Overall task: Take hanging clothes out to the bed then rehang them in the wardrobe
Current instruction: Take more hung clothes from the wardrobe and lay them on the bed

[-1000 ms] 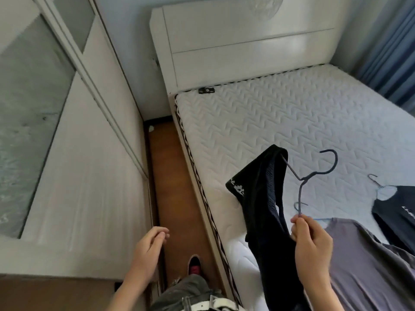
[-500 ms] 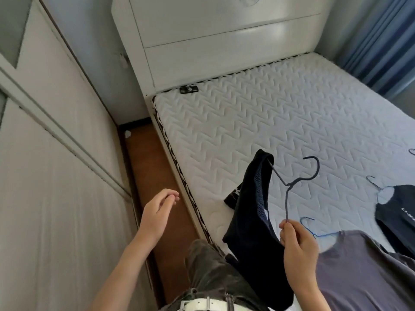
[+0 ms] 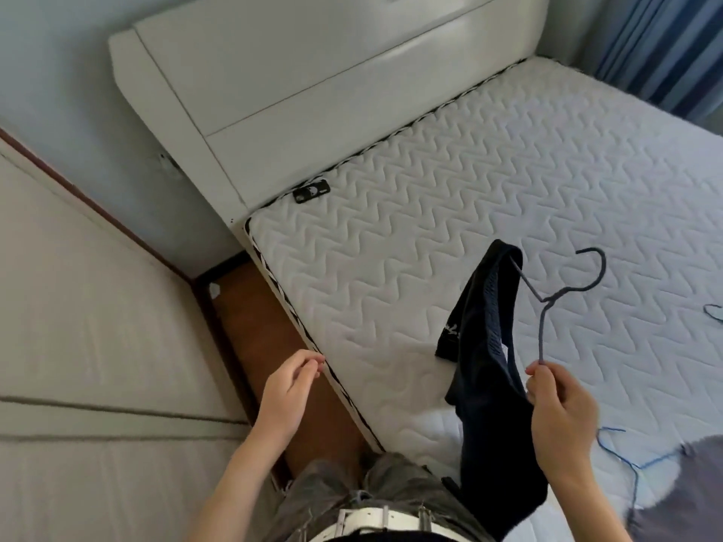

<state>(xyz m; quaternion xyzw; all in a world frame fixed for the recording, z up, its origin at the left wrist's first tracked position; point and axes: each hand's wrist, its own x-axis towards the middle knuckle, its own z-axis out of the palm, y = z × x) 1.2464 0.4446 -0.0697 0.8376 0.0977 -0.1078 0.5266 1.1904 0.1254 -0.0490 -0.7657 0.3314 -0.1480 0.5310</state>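
View from the head camera, looking down at a person standing beside the bed (image 3: 430, 236). The right hand (image 3: 563, 416) pinched the lower end of a grey hanger (image 3: 542, 322) between thumb and curled fingers, holding it above the mattress with the hook uppermost. A dark garment (image 3: 489, 365) was draped over the hanger's far arm and hung down just to the left of that hand, its lower part reaching past the near edge of the mattress toward the person's waist. The left hand (image 3: 287, 389) held nothing; its fingers were loosely curled, and it hovered over the strip of brown floor (image 3: 254, 307) between the mattress edge and the white wardrobe door (image 3: 78, 307). At lower right, a blue hanger (image 3: 626, 461) and a grey garment (image 3: 692, 487) lay on the mattress. A small black object (image 3: 312, 190) lay at the foot of the white headboard (image 3: 313, 72). A blue curtain (image 3: 665, 41) hung at upper right, and a white belt (image 3: 371, 520) crossed the person's waist.
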